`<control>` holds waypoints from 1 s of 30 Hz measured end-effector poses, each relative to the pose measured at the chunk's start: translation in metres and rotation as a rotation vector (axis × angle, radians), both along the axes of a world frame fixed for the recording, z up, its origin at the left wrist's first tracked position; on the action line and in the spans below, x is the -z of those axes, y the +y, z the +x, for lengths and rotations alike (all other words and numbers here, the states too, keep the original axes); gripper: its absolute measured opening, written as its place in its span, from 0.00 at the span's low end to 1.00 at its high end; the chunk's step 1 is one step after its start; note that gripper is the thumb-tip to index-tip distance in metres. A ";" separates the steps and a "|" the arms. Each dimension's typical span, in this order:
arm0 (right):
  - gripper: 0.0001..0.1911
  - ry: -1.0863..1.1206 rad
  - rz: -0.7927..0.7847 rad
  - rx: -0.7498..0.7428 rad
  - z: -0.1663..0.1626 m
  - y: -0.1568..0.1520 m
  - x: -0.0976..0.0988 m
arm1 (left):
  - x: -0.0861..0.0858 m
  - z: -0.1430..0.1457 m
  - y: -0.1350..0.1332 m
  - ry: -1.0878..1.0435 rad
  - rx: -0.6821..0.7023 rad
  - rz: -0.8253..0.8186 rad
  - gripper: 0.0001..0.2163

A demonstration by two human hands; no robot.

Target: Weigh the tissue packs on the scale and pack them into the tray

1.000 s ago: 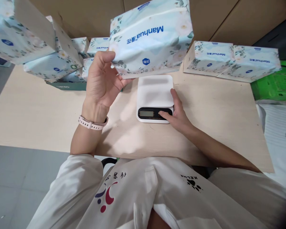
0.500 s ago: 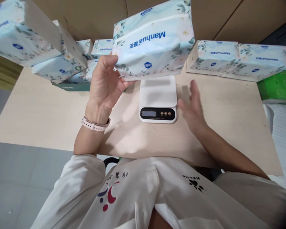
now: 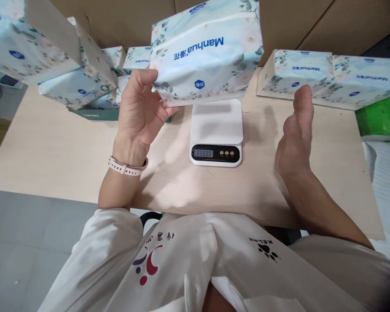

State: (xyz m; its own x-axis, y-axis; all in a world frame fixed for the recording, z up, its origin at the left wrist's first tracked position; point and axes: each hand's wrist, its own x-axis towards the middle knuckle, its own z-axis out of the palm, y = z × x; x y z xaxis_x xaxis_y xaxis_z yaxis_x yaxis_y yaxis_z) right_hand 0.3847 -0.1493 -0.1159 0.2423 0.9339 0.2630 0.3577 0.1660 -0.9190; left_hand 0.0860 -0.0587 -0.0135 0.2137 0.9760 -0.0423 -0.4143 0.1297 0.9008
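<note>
Tissue pack point(image 3: 206, 54), long axis left–right, hangs above the scale point(image 3: 216, 132) on the counter point(image 3: 52, 151). Left hand point(image 3: 139, 110) is nearer, its fingers point(image 3: 143, 78) clamping the pack's left end; right hand point(image 3: 295, 130) hovers empty, fingers spread, well right.
</note>
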 end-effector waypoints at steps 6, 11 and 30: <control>0.40 0.071 -0.016 0.057 0.001 0.007 0.003 | -0.002 -0.004 0.000 -0.005 0.012 -0.029 0.35; 0.40 0.259 -0.106 0.138 0.001 0.018 0.013 | -0.002 -0.005 0.004 -0.009 -0.024 -0.067 0.24; 0.35 0.311 -0.089 0.146 -0.006 0.016 0.010 | 0.006 -0.004 0.010 0.077 -0.010 -0.072 0.40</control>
State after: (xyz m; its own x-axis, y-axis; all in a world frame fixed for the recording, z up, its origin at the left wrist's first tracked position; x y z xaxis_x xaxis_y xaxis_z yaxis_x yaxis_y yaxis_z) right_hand 0.3791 -0.1333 -0.1259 0.4308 0.8994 0.0745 0.0725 0.0477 -0.9962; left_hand 0.0822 -0.0491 -0.0196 0.1974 0.9719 -0.1285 -0.3455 0.1916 0.9186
